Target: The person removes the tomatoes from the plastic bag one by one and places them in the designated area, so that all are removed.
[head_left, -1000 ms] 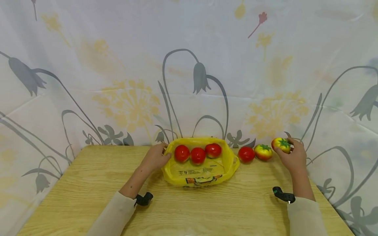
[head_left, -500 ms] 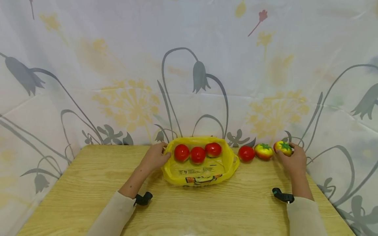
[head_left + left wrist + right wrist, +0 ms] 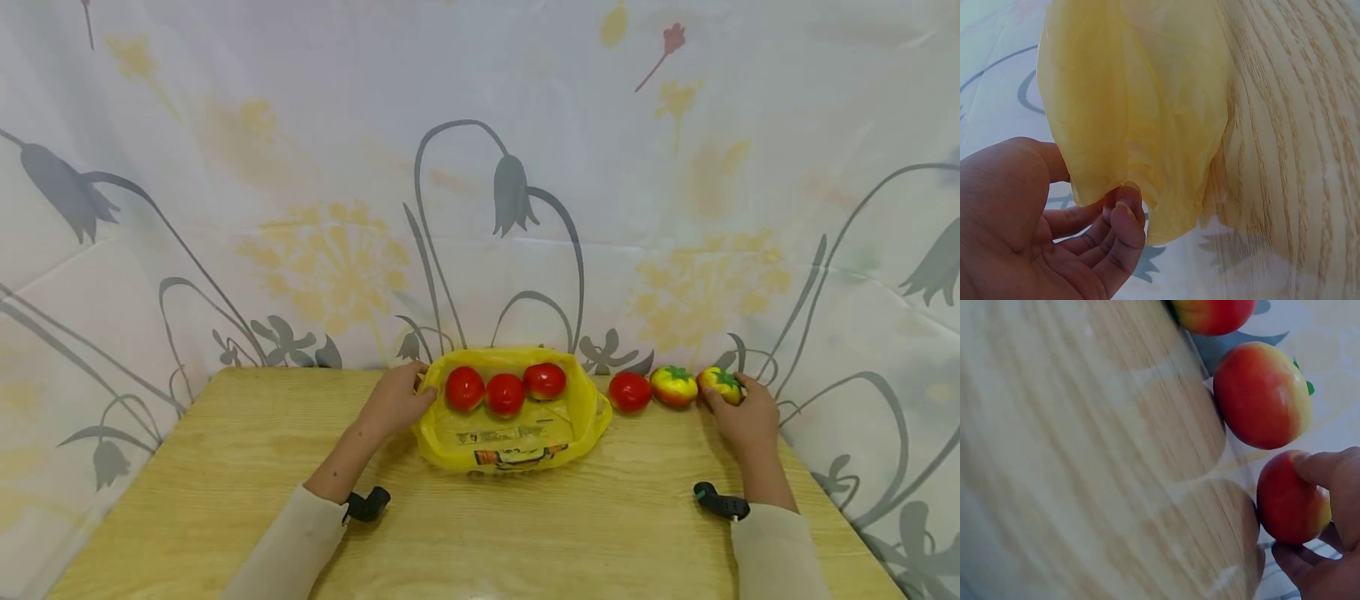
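Note:
A yellow plastic bag (image 3: 450,454) lies with its mouth open in the middle of the table, and 3 red tomatoes (image 3: 506,395) are inside. My left hand (image 3: 393,402) holds the bag's left edge; in the left wrist view its thumb and fingers pinch the thin yellow plastic (image 3: 1141,81). On the right, my right hand (image 3: 750,421) holds a yellow-red tomato (image 3: 716,383) with a green leafy top, thumb and fingers around its sides. That tomato (image 3: 1288,500) sits on the tabletop, close beside another yellow-red tomato (image 3: 674,387). Left of those is a red tomato (image 3: 630,392).
A light wooden table (image 3: 525,533) spreads beneath everything. A flower-printed cloth (image 3: 480,275) hangs right behind its far edge. Each wrist carries a black camera; the right one (image 3: 720,502) is over the table.
My right hand has lowered its tomato onto the table at the right end of the row. The left hand stays on the bag's edge, and the bag has not visibly moved.

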Available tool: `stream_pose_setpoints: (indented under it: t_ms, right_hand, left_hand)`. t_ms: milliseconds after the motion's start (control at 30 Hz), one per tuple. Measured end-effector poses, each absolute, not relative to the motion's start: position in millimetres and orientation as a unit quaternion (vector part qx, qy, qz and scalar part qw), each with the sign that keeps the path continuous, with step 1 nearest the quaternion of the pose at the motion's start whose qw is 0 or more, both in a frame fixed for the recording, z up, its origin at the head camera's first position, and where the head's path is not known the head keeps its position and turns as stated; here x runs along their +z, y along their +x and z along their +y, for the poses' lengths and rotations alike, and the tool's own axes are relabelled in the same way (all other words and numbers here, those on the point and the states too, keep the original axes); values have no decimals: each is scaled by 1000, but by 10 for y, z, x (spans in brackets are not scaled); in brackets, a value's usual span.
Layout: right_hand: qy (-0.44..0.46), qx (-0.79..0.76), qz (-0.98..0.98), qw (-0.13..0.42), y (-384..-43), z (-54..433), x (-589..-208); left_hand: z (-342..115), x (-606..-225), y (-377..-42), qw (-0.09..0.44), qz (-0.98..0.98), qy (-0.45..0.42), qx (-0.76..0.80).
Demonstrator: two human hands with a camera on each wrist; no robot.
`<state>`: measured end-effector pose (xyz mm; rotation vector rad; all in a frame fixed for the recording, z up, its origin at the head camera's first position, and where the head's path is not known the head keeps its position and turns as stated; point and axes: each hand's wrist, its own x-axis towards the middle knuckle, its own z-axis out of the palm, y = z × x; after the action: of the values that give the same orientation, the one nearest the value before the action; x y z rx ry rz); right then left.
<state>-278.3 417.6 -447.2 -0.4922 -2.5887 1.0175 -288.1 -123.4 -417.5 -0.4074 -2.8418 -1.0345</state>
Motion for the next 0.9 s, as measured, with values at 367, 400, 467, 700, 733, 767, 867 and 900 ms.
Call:
stream_pose_setpoints:
  t_ms: [367,400,467,700,733,767,867,900]
  right_hand:
    - [-167,340,-913,150,-2811,4201,-4484]
    - [-167,338,-914,149,-2812,4204,-4486]
    - [-166,338,-914,149,-2810,4211,-4487]
    - [-153,357,-911,142,-2791,4244,-4490]
    - [-147,358,-911,140,-2790,4249,-4489]
    - [-142,361,-911,139,-2788,4251,-4485]
    - [-124,366,-911,143,-2791,4244,-4453]
    - [-118,361,-913,147,-2794,4238,-4433]
  left_hand:
    - [-1235,-4183,-2901,46,-932,-132,-335]
    - [-1233,-4185,-2903,45,-932,-131,-336]
    - [-1228,-4186,-2901,45,-931,-131,-338]
    - [-1227,-4172,-2907,47,-931,-139,-336]
    - [-1229,-4172,-2909,47,-931,-140,-334]
    - [-1232,-4171,-2910,47,-931,-140,-333]
    - [-1239,-4173,-2906,45,-931,-140,-333]
    - [-1240,-4172,-2905,46,-931,-141,-333]
